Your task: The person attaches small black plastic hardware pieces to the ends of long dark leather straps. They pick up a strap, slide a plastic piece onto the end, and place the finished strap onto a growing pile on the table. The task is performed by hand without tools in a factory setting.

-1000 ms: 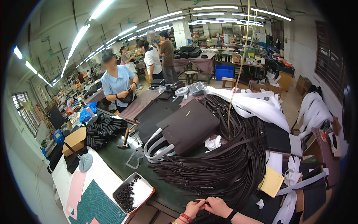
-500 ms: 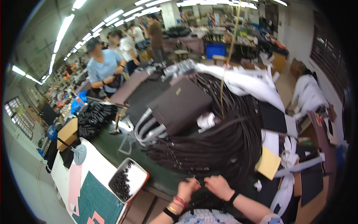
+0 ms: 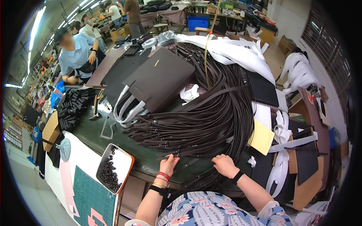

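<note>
My left hand (image 3: 169, 164) is at the near edge of a big bundle of dark brown straps (image 3: 222, 120), thumb and fingers pinched on the end of one strap. To its right, my right hand (image 3: 224, 166) is held over the lower strands with its fingers curled in; anything between the fingertips is hidden. Small metal fittings dot the strap ends. Behind the bundle lies a dark brown handbag (image 3: 162, 79), its handles (image 3: 126, 107) wrapped in pale covering.
An orange-rimmed white tray (image 3: 130, 165) of small black parts stands left, beside a green cutting mat (image 3: 92, 192). A hammer (image 3: 95, 111) lies near a black pile (image 3: 73, 107). Yellow paper (image 3: 262, 137) and white strips (image 3: 281, 150) are right. A co-worker (image 3: 77, 56) stands far left.
My hands, close together before, have moved apart, the left hand going left along the strap ends. The view has tilted down, and the co-worker's arms have changed position.
</note>
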The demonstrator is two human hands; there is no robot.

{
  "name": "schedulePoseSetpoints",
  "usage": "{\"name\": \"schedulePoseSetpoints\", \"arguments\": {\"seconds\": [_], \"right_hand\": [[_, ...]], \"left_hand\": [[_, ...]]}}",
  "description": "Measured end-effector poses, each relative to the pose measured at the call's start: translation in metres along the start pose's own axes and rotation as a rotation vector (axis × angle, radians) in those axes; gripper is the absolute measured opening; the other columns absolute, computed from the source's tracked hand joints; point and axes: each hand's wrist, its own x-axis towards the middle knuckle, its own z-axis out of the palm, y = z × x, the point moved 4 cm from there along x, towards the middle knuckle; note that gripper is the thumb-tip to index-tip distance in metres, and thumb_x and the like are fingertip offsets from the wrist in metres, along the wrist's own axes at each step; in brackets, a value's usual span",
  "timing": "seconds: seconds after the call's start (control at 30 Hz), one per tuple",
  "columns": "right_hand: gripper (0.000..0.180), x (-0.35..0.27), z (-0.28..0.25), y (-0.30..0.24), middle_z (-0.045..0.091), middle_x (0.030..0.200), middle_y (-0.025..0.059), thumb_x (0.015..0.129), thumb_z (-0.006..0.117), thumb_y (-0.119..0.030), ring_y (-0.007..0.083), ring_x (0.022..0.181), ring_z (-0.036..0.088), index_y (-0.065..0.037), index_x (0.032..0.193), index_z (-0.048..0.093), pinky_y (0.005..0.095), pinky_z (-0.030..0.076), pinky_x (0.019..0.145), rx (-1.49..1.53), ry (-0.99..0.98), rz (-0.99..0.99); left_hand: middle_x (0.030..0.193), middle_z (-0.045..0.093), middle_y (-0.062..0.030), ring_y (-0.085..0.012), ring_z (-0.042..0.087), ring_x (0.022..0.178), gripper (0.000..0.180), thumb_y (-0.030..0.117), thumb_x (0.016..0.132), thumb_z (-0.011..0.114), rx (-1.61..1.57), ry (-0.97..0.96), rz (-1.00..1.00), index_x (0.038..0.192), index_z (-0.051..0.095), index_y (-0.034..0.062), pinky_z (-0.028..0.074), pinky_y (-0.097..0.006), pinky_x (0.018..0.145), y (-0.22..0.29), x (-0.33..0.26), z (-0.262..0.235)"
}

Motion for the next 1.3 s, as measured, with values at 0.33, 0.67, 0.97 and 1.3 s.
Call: {"name": "schedulePoseSetpoints", "arguments": {"seconds": [0.33, 0.67, 0.97, 1.3], "right_hand": [[0.008, 0.017, 0.058, -0.050, 0.063, 0.084, 0.0002, 0.079, 0.067, -0.024, 0.0209, 0.089, 0.059, -0.016, 0.082, 0.065, 0.0369, 0.043, 0.077, -0.030, -0.223, -0.385], [0.035, 0.007, 0.002, -0.070, 0.063, 0.079, 0.0086, 0.084, 0.056, -0.010, 0.0290, 0.073, 0.065, -0.015, 0.118, 0.060, 0.0394, 0.053, 0.063, 0.308, -0.026, -0.219], [0.031, -0.004, 0.007, -0.072, 0.057, 0.073, 0.0014, 0.084, 0.059, -0.021, 0.0221, 0.067, 0.063, -0.027, 0.113, 0.069, 0.0369, 0.051, 0.056, 0.241, -0.023, -0.198], [0.019, -0.002, 0.000, -0.083, 0.065, 0.088, 0.0085, 0.091, 0.060, -0.018, 0.0294, 0.077, 0.066, -0.007, 0.107, 0.063, 0.0379, 0.054, 0.065, 0.378, 0.072, -0.217]], "left_hand": [[0.082, 0.070, -0.0164, -0.0214, 0.069, 0.066, 0.044, 0.037, 0.102, 0.047, 0.506, -0.007, -0.226, 0.096, 0.061, -0.0046, 0.056, -0.028, 0.057, -0.002, 0.000, -0.022], [0.114, 0.061, -0.0191, -0.0370, 0.059, 0.104, 0.030, -0.005, 0.083, 0.053, 1.389, 0.653, 0.946, 0.111, 0.059, 0.0007, 0.048, -0.043, 0.088, 0.193, -0.045, -0.132], [0.116, 0.059, -0.0128, -0.0310, 0.054, 0.110, 0.027, 0.007, 0.086, 0.050, 1.921, 0.849, 0.690, 0.111, 0.063, 0.0079, 0.053, -0.039, 0.087, 0.221, -0.005, -0.233], [0.083, 0.066, -0.0091, -0.0292, 0.062, 0.086, 0.013, 0.020, 0.075, 0.072, 1.646, 0.930, 0.809, 0.081, 0.071, 0.0085, 0.052, -0.041, 0.078, 0.245, -0.047, -0.232]]}}
